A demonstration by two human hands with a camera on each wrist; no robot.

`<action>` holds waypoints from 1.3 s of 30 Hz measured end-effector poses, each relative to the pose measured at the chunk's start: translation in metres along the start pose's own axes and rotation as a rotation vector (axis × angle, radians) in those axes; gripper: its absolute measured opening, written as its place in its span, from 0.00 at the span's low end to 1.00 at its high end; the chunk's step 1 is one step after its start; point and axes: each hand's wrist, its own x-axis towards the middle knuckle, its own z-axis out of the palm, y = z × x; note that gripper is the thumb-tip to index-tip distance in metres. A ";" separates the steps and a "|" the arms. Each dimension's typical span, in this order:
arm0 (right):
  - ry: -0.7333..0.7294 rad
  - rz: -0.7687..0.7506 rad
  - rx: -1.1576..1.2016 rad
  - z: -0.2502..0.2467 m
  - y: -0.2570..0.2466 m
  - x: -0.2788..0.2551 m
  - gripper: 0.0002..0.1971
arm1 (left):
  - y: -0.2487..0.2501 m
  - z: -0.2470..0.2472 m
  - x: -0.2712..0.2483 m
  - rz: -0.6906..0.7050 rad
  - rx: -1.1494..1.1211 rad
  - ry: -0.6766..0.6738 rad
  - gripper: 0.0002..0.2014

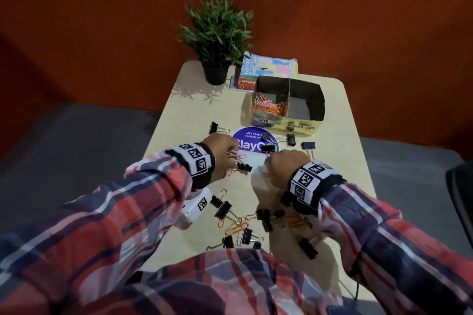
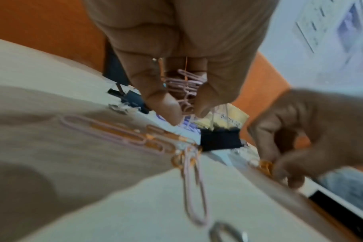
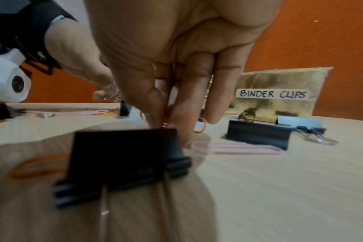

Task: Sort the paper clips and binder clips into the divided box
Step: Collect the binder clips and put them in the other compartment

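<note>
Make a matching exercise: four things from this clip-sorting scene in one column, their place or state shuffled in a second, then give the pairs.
Things:
1. left hand
2. right hand
3. paper clips compartment
4. binder clips compartment

States:
A. shows no clips inside
B. pinches an orange paper clip at the table
C. holds a bunch of pink paper clips
D. holds pink and orange clips

Pairs: 1-C, 2-B, 3-D, 4-A

Probably an office or study corner — desk [image 1: 340, 135], stacked books [image 1: 266, 69], potted plant [image 1: 217, 33]
</note>
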 end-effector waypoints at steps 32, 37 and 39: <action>0.064 0.008 0.133 0.009 0.010 -0.001 0.17 | 0.024 -0.077 0.071 0.155 0.069 0.209 0.17; 0.086 0.086 0.200 -0.006 0.018 -0.005 0.10 | -0.021 -0.025 -0.007 -0.002 0.202 -0.134 0.18; 0.160 0.143 0.260 -0.026 0.025 0.001 0.09 | -0.025 -0.006 -0.029 -0.012 0.219 -0.139 0.22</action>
